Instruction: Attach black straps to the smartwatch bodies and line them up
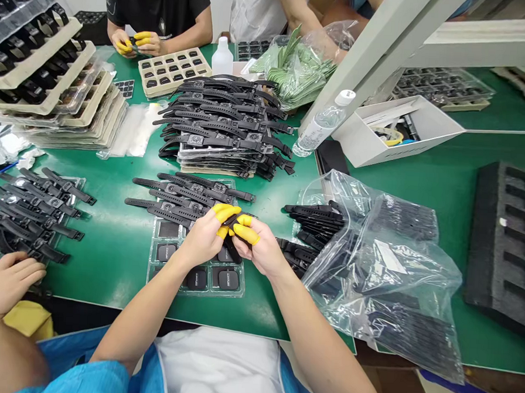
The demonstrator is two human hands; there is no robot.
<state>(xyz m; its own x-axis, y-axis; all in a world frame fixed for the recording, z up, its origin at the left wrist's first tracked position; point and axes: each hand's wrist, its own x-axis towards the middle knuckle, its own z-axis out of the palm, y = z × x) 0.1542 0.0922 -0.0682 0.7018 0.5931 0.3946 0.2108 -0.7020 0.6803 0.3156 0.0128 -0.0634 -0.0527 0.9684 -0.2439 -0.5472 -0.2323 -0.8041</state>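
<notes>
My left hand and my right hand meet over a clear plastic tray, with yellow finger cots on the fingertips. Both are closed around a black smartwatch, mostly covered by the fingers; a dark strap part seems to hang below it. At the tray's far side lie several watches with straps, straps spread sideways. Square black watch cases sit in the near compartments. To the right, loose black straps spill from a clear plastic bag.
Behind the tray rises a stack of strapped watches. A water bottle, a white box and a black foam tray stand to the right. Stacked trays fill the left. A co-worker's hand rests at left; others work opposite.
</notes>
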